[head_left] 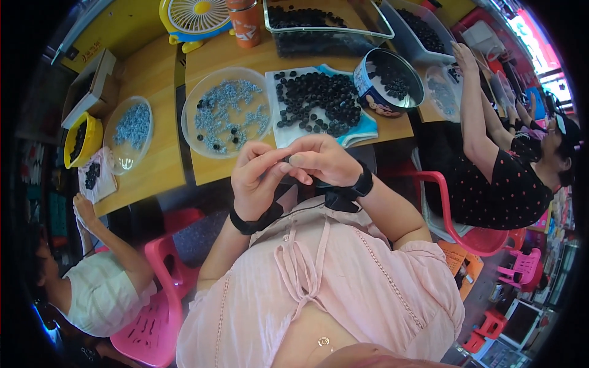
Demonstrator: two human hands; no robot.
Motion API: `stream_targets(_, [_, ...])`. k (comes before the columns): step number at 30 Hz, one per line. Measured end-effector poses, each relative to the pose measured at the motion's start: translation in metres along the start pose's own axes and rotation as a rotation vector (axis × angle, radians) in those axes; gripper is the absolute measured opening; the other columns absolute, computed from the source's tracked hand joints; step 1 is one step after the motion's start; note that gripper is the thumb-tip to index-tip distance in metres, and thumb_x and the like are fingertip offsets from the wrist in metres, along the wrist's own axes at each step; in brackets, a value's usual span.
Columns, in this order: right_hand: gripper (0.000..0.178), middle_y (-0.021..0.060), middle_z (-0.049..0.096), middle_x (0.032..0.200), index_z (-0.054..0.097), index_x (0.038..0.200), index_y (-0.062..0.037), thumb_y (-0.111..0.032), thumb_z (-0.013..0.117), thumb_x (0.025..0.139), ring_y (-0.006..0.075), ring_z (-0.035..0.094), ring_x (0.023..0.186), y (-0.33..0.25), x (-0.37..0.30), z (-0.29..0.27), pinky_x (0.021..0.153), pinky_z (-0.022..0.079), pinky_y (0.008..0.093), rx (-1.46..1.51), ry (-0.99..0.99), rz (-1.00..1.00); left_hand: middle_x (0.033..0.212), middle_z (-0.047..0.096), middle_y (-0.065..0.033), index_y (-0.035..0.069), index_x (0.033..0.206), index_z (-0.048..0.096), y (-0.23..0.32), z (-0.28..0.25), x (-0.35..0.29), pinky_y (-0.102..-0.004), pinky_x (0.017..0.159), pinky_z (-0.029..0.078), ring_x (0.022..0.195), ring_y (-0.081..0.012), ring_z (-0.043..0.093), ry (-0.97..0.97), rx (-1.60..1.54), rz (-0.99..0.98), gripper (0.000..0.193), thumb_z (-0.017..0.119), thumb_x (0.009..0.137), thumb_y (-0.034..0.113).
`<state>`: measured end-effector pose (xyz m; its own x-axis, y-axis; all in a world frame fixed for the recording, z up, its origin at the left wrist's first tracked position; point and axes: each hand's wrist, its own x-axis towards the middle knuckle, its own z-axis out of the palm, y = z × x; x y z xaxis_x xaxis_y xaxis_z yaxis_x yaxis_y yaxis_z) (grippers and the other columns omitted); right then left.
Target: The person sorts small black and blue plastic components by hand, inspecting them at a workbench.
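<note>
Above my lap, close to the table's front edge, both hands meet fingertip to fingertip. Between them sits a small black piece (286, 159), mostly covered by the fingers. My left hand (253, 183) pinches it from one side with thumb and index finger, and my right hand (328, 161) closes on it from the other. Just beyond them, a round clear tray (189, 126) holds many small light-blue translucent parts and a few black ones. Many black round pieces (322, 101) lie on a white and blue cloth (366, 130) beside the tray.
A printed tin (373, 100) and two clear bins (329, 32) (446, 54) hold black pieces. A fan (199, 15) and an orange cup (245, 27) stand at the back. People in white (110, 288) and dotted black (509, 178) sit either side, near pink chairs (161, 300).
</note>
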<state>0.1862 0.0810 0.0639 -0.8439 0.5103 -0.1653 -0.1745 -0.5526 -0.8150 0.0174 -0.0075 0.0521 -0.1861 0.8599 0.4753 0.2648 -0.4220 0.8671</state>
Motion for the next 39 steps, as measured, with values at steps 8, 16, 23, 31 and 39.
stream_targets(8, [0.015, 0.0012, 0.062, 0.076, 0.066, 0.093, -0.0026, -0.017, 0.067, 0.092, 0.0027, 0.053, 0.058, 0.008, -0.009, -0.007, 0.050, 0.039, 0.0157, 0.057, 0.084, -0.114, 0.095, 0.057, -0.0052, 0.001, 0.107, 0.071, -0.005, 0.015, 0.000, -0.0231, 0.075, 0.042, 0.085, -0.0139, 0.053, -0.076, -0.083, -0.070, 0.023, 0.069, 0.085, 0.000])
stream_targets(16, [0.027, 0.0037, 0.068, 0.087, 0.068, 0.107, 0.0002, -0.022, 0.067, 0.091, 0.0086, 0.064, 0.080, -0.090, -0.037, -0.091, 0.072, 0.051, 0.0242, -1.024, 0.926, -0.472, 0.100, 0.061, -0.0040, 0.001, 0.109, 0.069, -0.032, 0.008, -0.002, -0.0213, 0.069, 0.045, 0.075, -0.0088, 0.055, -0.107, -0.104, -0.340, 0.022, 0.069, 0.089, 0.008])
stream_targets(23, [0.021, 0.0142, 0.069, 0.095, 0.072, 0.104, -0.0056, -0.017, 0.066, 0.087, 0.0275, 0.068, 0.086, -0.077, -0.025, -0.108, 0.075, 0.053, 0.0357, -1.484, 0.848, -0.535, 0.093, 0.065, -0.0059, 0.000, 0.111, 0.068, -0.056, 0.004, -0.016, -0.0234, 0.066, 0.045, 0.070, -0.0096, 0.053, -0.171, -0.054, -0.492, 0.025, 0.067, 0.090, 0.014])
stream_targets(31, [0.009, 0.0072, 0.062, 0.084, 0.071, 0.085, -0.0106, -0.014, 0.063, 0.084, 0.0268, 0.065, 0.080, 0.004, 0.055, -0.063, 0.069, 0.054, 0.0370, -1.634, 0.253, -0.624, 0.084, 0.068, -0.0101, 0.001, 0.112, 0.068, -0.068, 0.010, -0.018, -0.0270, 0.068, 0.048, 0.070, -0.0134, 0.059, -0.214, 0.003, -0.524, 0.030, 0.067, 0.090, 0.020])
stream_targets(39, [0.012, 0.0096, 0.059, 0.086, 0.069, 0.088, -0.0117, -0.020, 0.062, 0.082, 0.0298, 0.063, 0.083, 0.003, 0.077, -0.070, 0.071, 0.053, 0.0401, -1.776, 0.236, -0.373, 0.086, 0.071, -0.0149, 0.000, 0.109, 0.070, -0.061, 0.001, -0.014, -0.0285, 0.068, 0.051, 0.071, -0.0182, 0.066, -0.247, 0.086, -0.579, 0.025, 0.066, 0.091, 0.017])
